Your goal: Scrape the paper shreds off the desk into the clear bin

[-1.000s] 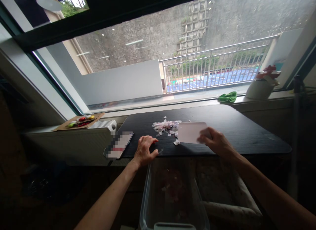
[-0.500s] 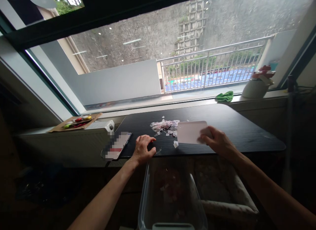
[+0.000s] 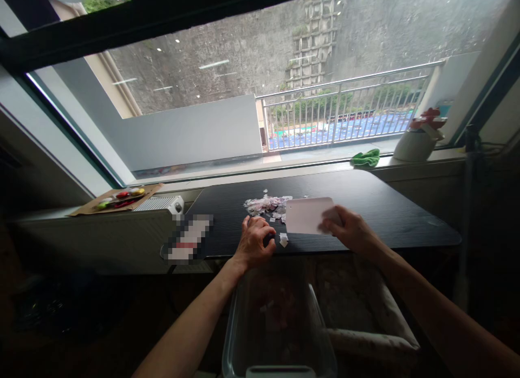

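My right hand [image 3: 352,226] grips the right end of a thin pale card [image 3: 306,215] with rounded corners. The card is tilted over the dark table, its left edge beside a heap of torn paper scraps [image 3: 266,204]. My left hand [image 3: 255,240] is at the table's front edge, fingers curled and thumb apart, with nothing visible in it. A single white scrap [image 3: 283,239] lies just right of my left hand. Below the table edge is a clear plastic bin [image 3: 229,334] with a few scraps dimly visible inside.
The black folding table [image 3: 390,215] stands under a large window. A phone-like item [image 3: 189,238], pixelated, lies at its left end. On the sill are a green cloth [image 3: 365,158] and a spray bottle [image 3: 418,139]. A radiator [image 3: 122,237] bears cardboard with small colourful items.
My left hand has moved right, toward the scraps and the card. My right hand still holds the card in nearly the same place on the table. The view has shifted slightly.
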The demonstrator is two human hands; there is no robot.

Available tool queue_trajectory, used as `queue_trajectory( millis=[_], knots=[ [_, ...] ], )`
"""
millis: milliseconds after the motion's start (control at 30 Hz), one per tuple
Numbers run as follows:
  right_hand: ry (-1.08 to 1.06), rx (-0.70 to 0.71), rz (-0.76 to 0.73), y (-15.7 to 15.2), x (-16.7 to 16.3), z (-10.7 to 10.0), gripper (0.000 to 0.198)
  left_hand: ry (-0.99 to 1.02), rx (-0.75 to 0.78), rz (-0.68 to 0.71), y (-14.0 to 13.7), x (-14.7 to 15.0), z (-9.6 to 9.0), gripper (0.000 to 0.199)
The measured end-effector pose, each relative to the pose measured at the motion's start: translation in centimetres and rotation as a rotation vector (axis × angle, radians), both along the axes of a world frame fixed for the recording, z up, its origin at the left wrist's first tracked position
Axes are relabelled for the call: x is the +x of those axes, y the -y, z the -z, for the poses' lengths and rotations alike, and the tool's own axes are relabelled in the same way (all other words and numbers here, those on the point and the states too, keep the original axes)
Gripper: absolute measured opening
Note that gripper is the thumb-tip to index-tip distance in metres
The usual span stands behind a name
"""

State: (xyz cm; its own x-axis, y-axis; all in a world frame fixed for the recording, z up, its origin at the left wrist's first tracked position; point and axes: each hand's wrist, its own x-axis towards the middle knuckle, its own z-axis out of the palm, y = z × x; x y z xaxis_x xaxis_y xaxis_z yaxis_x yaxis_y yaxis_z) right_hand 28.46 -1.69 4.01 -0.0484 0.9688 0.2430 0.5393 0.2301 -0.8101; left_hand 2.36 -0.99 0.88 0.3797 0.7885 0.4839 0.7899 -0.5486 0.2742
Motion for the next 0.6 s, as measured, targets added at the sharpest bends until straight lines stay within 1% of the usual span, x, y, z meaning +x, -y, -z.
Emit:
queue_trajectory(
  millis=[100,167,300,367,467,600],
  knots=[
    [0.026,0.009,-0.026,-0.2,0.0,0.3,0.016,0.058,0.01,-0.027,0.0,-0.2,0.3,0.017],
    [0.102,0.034,0.03,0.1,0.5,0.0,0.016,0.088,0.015,-0.032,-0.1,-0.2,0.3,0.017],
    [0.239,0.095,0.194,1.2,1.9,-1.1,0.015,0.107,0.029,-0.029,-0.1,-0.1,0.3,0.016],
    [0.251,0.095,0.217,1.6,2.2,-1.6,0.016,0.11,0.033,-0.03,-0.1,-0.1,0.3,0.016],
    [0.179,0.046,0.164,1.6,1.8,-1.8,0.019,0.107,0.039,-0.03,-0.2,-0.2,0.3,0.016],
    [0.059,0.0,0.043,1.1,0.6,-1.1,0.018,0.095,0.047,-0.024,-0.2,-0.3,0.3,0.016]
  ],
)
